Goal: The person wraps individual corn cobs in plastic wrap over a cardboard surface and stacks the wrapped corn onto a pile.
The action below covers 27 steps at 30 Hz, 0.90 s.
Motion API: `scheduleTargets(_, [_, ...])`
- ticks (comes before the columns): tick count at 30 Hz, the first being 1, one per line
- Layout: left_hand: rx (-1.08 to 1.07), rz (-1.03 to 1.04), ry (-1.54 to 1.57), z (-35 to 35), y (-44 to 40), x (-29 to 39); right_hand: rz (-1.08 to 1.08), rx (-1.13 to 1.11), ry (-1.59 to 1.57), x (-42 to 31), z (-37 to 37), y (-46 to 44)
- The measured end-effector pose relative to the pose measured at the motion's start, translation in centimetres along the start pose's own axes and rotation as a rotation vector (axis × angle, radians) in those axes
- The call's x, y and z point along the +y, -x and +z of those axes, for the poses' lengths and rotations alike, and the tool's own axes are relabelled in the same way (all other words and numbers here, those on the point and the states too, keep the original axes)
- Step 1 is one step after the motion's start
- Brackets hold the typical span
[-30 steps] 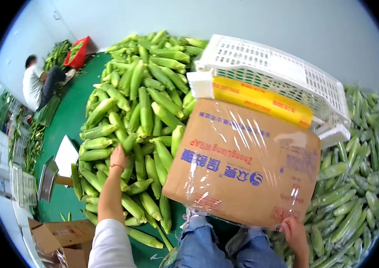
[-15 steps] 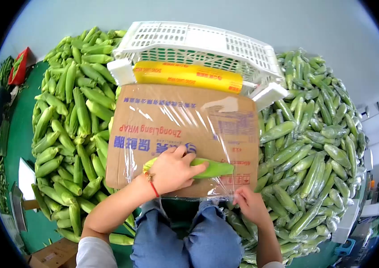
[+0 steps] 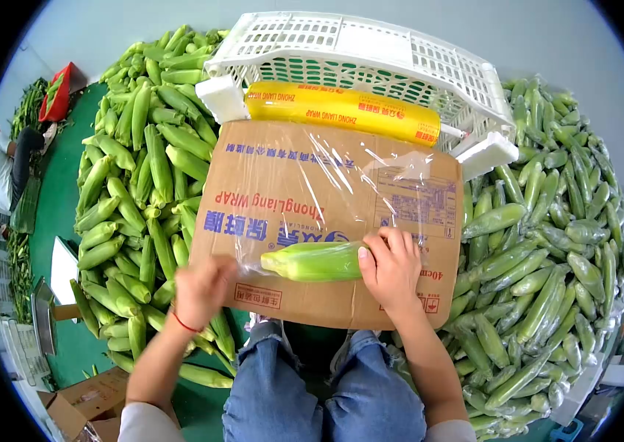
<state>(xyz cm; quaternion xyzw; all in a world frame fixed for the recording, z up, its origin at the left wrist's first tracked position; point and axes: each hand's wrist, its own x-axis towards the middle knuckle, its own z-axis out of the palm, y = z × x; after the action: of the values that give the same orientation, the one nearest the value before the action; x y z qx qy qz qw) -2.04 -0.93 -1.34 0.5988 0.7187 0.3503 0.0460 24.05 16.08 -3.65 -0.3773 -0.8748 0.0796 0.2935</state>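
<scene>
One corn ear point(image 3: 308, 262) lies lengthwise left to right on the cardboard point(image 3: 290, 199), its right end held by your right grip point(image 3: 393, 267), while your left grip point(image 3: 205, 286), too blurred to tell its hold, is just beside the other tip.

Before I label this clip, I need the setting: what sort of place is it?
Probably a produce packing room: loose corn heaped on the left, wrapped corn on the right, film roll between them.

One ear of corn point(image 3: 312, 261), one yellow roll point(image 3: 341, 110) and one white crate point(image 3: 371, 40) are seen. Two corn piles point(image 3: 122, 191) are counted.
</scene>
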Motion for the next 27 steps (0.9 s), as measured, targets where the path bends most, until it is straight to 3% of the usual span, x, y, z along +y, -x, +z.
scheduleTargets(2, [0.043,0.253,-0.01,-1.7,-6.2,2.8,-0.043,0.034,-0.061,0.5,0.5,-0.3])
scheduleTargets(4, [-0.059,0.424,-0.115,0.3,-11.8,4.9,-0.069,0.051,-0.108,0.7,0.9,-0.5])
scheduleTargets(6, [-0.62,0.363,-0.346,6.6,-13.2,2.3,-0.085,0.063,-0.129,0.7,0.9,-0.9])
scheduleTargets(7, [-0.586,0.417,-0.657,7.5,-12.6,4.6,-0.002,-0.064,-0.097,0.3,0.1,-1.1])
scheduleTargets(9, [-0.521,0.302,-0.491,6.9,-9.9,6.4,0.176,-0.299,-0.03,-0.6,-1.5,-1.4])
scheduleTargets(10, [-0.636,0.136,-0.368,4.5,-7.0,8.5,0.119,-0.308,0.002,-1.0,-1.5,-0.3])
scheduleTargets(11, [-0.487,0.185,-0.205,3.6,-3.9,9.5,0.097,-0.366,-0.033,-1.9,-2.3,0.0])
scheduleTargets(12, [-0.542,0.339,-0.326,2.4,-1.9,10.0,0.157,-0.524,-0.059,-2.6,-3.1,0.0])
scheduleTargets(13, [-0.592,0.249,-0.3,2.3,-1.1,10.2,0.216,-0.677,-0.086,-3.0,-3.2,-0.1])
scheduleTargets(16, [-0.453,0.172,-0.319,5.4,-5.1,7.6,-0.019,-0.273,-0.093,-1.9,-2.8,-0.6])
scheduleTargets(19, [-0.246,0.206,-0.388,9.9,-15.1,2.3,-0.389,-0.188,-0.003,-2.5,-2.1,-2.8])
scheduleTargets(21, [-0.574,0.351,-0.367,11.2,-20.2,0.2,-0.412,-0.227,0.15,-0.7,0.1,-5.4])
scheduleTargets(24, [-0.791,0.292,-0.417,12.5,-22.5,0.6,-0.342,-0.351,0.105,0.9,2.3,-7.6])
scheduleTargets(26, [-0.784,0.284,-0.412,11.9,-22.0,1.4,-0.295,-0.454,-0.011,0.1,1.8,-7.6])
scheduleTargets(27, [-0.778,0.261,-0.454,12.1,-21.6,1.5,-0.393,-0.384,-0.066,-0.3,0.7,-6.2])
